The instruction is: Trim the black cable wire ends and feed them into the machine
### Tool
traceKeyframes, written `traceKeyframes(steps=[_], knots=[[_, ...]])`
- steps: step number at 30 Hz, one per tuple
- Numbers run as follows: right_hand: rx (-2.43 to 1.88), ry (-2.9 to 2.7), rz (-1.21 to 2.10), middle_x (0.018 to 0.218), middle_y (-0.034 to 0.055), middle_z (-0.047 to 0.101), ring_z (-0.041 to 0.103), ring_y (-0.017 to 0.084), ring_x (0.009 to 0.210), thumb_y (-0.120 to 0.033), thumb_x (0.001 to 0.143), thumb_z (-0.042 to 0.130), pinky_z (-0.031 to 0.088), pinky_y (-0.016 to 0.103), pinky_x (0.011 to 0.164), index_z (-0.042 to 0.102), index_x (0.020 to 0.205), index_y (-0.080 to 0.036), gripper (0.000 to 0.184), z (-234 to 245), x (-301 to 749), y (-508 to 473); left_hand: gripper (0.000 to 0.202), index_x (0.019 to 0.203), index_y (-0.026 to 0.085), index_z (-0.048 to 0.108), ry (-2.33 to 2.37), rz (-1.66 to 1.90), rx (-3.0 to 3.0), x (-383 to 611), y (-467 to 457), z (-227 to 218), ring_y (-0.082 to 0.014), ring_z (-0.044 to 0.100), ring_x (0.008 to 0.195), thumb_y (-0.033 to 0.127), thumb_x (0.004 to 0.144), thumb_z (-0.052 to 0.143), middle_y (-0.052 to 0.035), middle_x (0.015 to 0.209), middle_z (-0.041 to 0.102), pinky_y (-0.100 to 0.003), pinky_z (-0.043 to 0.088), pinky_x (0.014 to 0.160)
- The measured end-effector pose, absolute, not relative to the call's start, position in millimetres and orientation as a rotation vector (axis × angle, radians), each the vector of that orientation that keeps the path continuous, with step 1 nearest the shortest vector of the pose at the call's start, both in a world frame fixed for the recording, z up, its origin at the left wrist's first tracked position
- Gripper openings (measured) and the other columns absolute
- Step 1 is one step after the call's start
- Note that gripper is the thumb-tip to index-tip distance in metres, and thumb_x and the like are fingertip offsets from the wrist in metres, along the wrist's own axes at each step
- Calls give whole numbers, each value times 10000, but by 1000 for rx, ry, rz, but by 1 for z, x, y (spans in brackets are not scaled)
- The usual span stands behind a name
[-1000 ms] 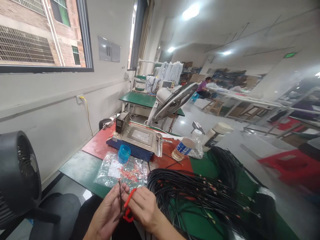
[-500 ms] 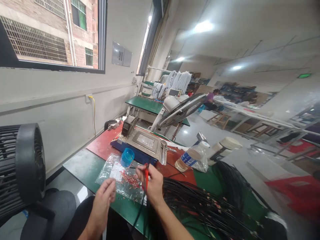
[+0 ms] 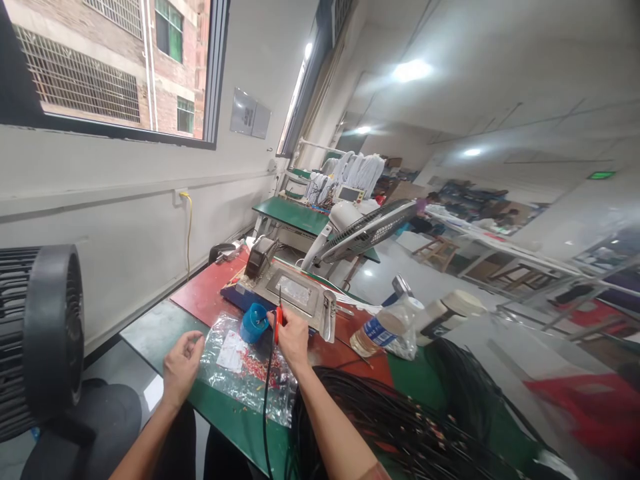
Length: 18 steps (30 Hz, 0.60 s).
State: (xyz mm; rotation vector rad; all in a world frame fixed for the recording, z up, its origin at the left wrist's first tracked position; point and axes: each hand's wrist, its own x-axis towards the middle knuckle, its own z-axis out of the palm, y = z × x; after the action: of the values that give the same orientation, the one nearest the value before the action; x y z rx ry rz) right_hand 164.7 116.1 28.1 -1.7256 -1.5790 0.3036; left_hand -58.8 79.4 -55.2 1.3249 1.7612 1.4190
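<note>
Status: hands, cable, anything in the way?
Right hand: holding red-handled scissors and black cable. Cable tip at mouth of blue cup. Left hand: fingers curled, contents unclear. Clutter: cable bundle beside right forearm.

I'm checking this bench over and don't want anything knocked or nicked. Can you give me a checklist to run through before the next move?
1. Right hand has hold of both the red-handled scissors and the black cable: ok.
2. Scissor blades point away from the left hand: ok.
3. Blue cup stands upright, open at the top: ok.
4. Cable end touches something inside the cup: cannot tell; it is too small to make out.
5. Left hand has nothing in its fingers: cannot tell; they are curled.
6. Plastic bag is free of loose bits: not ok; small red pieces are scattered across it.
</note>
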Motion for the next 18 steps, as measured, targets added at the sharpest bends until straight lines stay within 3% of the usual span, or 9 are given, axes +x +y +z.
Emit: traceKeyframes(steps=[10,18], knots=[[-1877,-1679,227,604,16,629,531,130,557,-334,812,473,266,216,519,645,686,-187,260,29,156,117,204,812,233,618,1833,1348,1426,-58,78,-58,-153,485,499,417,773,537,65,522,449,-250,403,540],[-1924,-1705,160,600,15,624,515,124,551,-344,819,487,242,217,517,615,653,-188,262,27,155,117,217,817,228,623,1853,1341,1453,-57,79,-57,-148,503,497,418,763,532,62,521,489,-242,415,544]])
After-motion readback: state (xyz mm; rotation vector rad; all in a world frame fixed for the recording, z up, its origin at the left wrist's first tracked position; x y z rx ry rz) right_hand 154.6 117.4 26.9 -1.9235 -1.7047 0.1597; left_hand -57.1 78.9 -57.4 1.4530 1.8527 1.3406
